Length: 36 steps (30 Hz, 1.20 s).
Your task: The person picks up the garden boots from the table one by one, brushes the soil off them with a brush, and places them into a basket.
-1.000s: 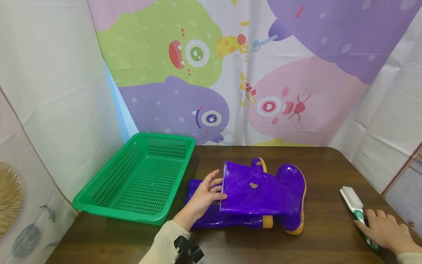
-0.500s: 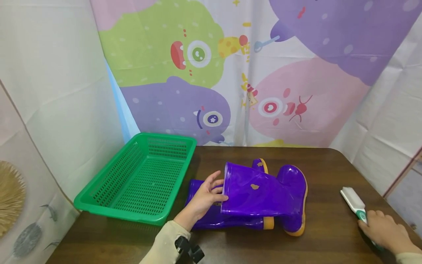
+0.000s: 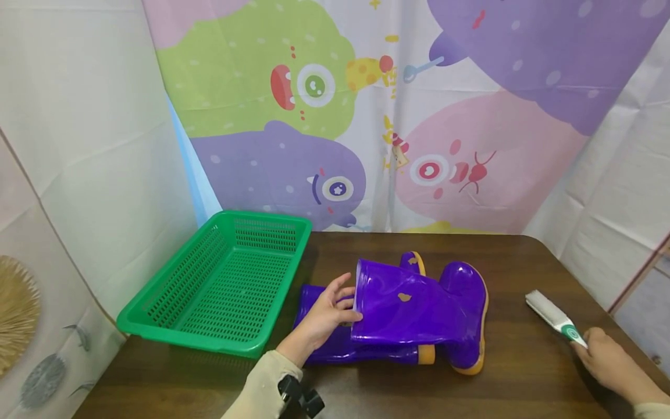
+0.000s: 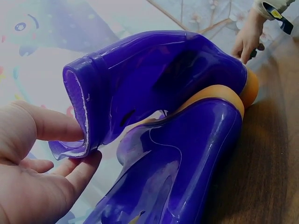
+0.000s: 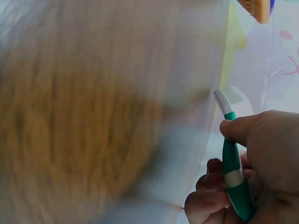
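The upper purple boot (image 3: 419,305) lies on its side across a second purple boot (image 3: 335,343) near the middle of the dark wooden table (image 3: 513,256), seen from the head camera; its long axis runs left to right, the open cuff toward the left hand (image 3: 324,314) and the yellow-edged sole toward the right; the left hand is at that cuff, thumb on the outer face and fingers curled at the rim, so the boot lies directly to the right of those fingers; the right hand (image 3: 609,361) is well apart at the table's right edge, closed round the green handle of a white-headed brush (image 3: 552,314) whose head points back toward the boots; the left hand is plainly the nearer of the two; a green plastic basket (image 3: 157,314) sits just left of the boots.

From the left wrist, the upper boot's cuff (image 4: 81,112) is pinched between the thumb (image 4: 46,123) on one side and a finger tucked under the lip; the shaft stretches away from the palm toward the sole, resting on the lower boot (image 4: 187,158); the other hand shows small at the far end.

From the right wrist, much of the frame is blurred; the fingers (image 5: 219,186) and thumb wrap the brush's green and white handle (image 5: 233,172), its pale end jutting upward beyond the thumb.
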Motion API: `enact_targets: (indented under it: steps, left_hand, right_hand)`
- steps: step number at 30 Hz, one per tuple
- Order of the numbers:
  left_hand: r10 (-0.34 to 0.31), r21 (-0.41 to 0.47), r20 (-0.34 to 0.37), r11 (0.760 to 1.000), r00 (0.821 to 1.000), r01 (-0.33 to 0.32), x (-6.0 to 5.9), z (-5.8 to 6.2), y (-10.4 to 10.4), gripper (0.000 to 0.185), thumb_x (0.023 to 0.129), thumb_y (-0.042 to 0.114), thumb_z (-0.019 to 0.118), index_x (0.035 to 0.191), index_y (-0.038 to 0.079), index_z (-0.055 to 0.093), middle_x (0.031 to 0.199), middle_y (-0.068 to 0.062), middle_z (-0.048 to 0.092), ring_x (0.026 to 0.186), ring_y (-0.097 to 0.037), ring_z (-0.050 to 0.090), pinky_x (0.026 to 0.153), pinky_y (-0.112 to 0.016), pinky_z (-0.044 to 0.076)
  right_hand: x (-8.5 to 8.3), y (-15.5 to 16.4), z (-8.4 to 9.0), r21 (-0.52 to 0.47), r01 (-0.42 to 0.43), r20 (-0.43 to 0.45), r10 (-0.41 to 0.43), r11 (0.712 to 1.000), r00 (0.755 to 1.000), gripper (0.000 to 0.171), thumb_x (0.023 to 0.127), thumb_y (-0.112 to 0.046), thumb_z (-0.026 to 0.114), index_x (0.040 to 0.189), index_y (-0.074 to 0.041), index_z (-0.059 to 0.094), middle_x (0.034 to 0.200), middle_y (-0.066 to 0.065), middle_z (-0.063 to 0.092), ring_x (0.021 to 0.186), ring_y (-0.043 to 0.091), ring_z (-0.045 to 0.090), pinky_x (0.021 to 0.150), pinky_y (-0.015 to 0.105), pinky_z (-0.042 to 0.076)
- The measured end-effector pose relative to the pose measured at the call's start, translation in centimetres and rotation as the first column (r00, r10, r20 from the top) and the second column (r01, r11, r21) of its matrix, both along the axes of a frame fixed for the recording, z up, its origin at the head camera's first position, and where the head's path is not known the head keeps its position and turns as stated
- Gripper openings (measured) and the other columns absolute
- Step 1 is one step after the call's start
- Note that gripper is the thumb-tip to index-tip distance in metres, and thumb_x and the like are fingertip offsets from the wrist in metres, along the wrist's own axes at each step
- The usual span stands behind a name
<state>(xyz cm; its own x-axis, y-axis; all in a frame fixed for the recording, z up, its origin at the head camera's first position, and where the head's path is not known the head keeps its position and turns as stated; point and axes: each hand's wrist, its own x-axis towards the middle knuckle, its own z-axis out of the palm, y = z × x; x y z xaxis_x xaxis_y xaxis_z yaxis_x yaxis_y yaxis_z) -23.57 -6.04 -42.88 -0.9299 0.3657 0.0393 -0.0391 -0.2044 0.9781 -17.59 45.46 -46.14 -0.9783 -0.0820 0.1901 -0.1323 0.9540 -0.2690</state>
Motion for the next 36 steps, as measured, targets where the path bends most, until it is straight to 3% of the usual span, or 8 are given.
enact_targets:
  steps: [5, 12, 17, 21, 24, 29, 33, 36]
  left_hand:
    - [0.002, -0.001, -0.005, 1.0, 1.0, -0.002, 0.0, -0.1, 0.0, 0.088, 0.079, -0.021, 0.061, 0.154, -0.006, 0.018, 0.14, -0.031, 0.045, 0.119, -0.035, 0.056, 0.078, -0.029, 0.054]
    - [-0.002, 0.001, -0.006, 1.0, 1.0, 0.002, 0.0, -0.1, 0.0, 0.088, 0.079, -0.021, 0.061, 0.154, -0.007, 0.016, 0.139, -0.032, 0.044, 0.119, -0.035, 0.056, 0.08, -0.029, 0.054]
    - [-0.001, 0.0, -0.008, 1.0, 1.0, 0.001, 0.1, -0.1, 0.0, 0.088, 0.079, -0.021, 0.062, 0.153, -0.007, 0.017, 0.139, -0.032, 0.045, 0.119, -0.036, 0.056, 0.081, -0.03, 0.054]
    - [0.0, -0.001, -0.007, 1.0, 1.0, 0.0, 0.1, 0.0, 0.0, 0.088, 0.079, -0.021, 0.062, 0.153, -0.007, 0.017, 0.139, -0.032, 0.045, 0.12, -0.037, 0.055, 0.081, -0.03, 0.054]
    - [0.001, 0.001, -0.001, 1.0, 1.0, -0.001, 0.1, 0.0, 0.0, 0.088, 0.079, -0.021, 0.062, 0.153, -0.007, 0.017, 0.139, -0.032, 0.046, 0.12, -0.037, 0.056, 0.08, -0.03, 0.054]
    - [0.001, 0.009, 0.007, 1.0, 1.0, -0.001, 0.0, -0.2, 0.0, 0.088, 0.079, -0.021, 0.062, 0.154, -0.006, 0.017, 0.139, -0.031, 0.046, 0.119, -0.035, 0.056, 0.078, -0.029, 0.055]
    - [-0.008, 0.019, 0.008, 1.0, 1.0, 0.008, -0.1, -0.3, 0.0, 0.085, 0.079, -0.021, 0.061, 0.153, -0.007, 0.021, 0.139, -0.031, 0.047, 0.118, -0.034, 0.057, 0.078, -0.028, 0.055]
    - [-0.024, 0.021, 0.01, 0.999, 1.0, 0.024, -0.2, -0.4, 0.0, 0.08, 0.08, -0.019, 0.061, 0.151, -0.009, 0.027, 0.139, -0.03, 0.047, 0.117, -0.031, 0.059, 0.078, -0.027, 0.055]
  right_hand:
    - [0.3, -0.4, 0.7, -0.074, 0.057, 0.031, -0.055, 0.996, 0.998, 0.021, 0.097, 0.001, 0.053, 0.095, 0.009, 0.034, 0.068, 0.012, 0.052, 0.062, 0.034, 0.053, 0.053, 0.052, 0.046]
    - [0.1, -1.0, 1.4, -0.179, 0.103, 0.03, -0.1, 0.978, 0.995, 0.029, 0.102, -0.018, 0.054, 0.105, 0.009, 0.045, 0.079, 0.011, 0.058, 0.066, 0.018, 0.05, 0.054, 0.033, 0.04]
    - [0.2, -2.0, 1.8, -0.381, 0.11, 0.095, -0.08, 0.918, 0.992, 0.033, 0.103, -0.018, 0.054, 0.113, 0.012, 0.044, 0.078, 0.003, 0.058, 0.057, 0.009, 0.047, 0.051, 0.027, 0.045]
    - [0.2, -2.6, 2.3, -0.536, 0.12, 0.158, -0.04, 0.836, 0.987, 0.028, 0.104, -0.015, 0.05, 0.114, 0.01, 0.042, 0.083, -0.002, 0.057, 0.062, 0.007, 0.05, 0.054, 0.025, 0.049]
    - [0.2, -2.8, 2.5, -0.644, 0.1, 0.165, 0.01, 0.759, 0.986, 0.008, 0.105, -0.011, 0.048, 0.112, -0.009, 0.05, 0.086, -0.008, 0.058, 0.07, 0.005, 0.052, 0.058, 0.024, 0.049]
    - [0.0, -2.9, 2.4, -0.836, -0.043, 0.074, 0.19, 0.547, 0.979, 0.038, 0.104, 0.0, 0.044, 0.106, -0.035, 0.059, 0.088, -0.011, 0.06, 0.074, 0.004, 0.052, 0.058, 0.021, 0.048]
    - [-0.5, -2.7, 2.4, -0.928, -0.153, -0.005, 0.399, 0.34, 0.917, 0.042, 0.105, 0.003, 0.034, 0.118, -0.027, 0.06, 0.095, -0.004, 0.06, 0.071, 0.008, 0.049, 0.059, 0.021, 0.047]
    - [-0.6, -2.8, 2.8, -0.935, -0.176, 0.0, 0.494, 0.309, 0.869, 0.043, 0.106, 0.001, 0.03, 0.126, -0.027, 0.056, 0.101, -0.004, 0.058, 0.076, 0.008, 0.05, 0.064, 0.022, 0.05]
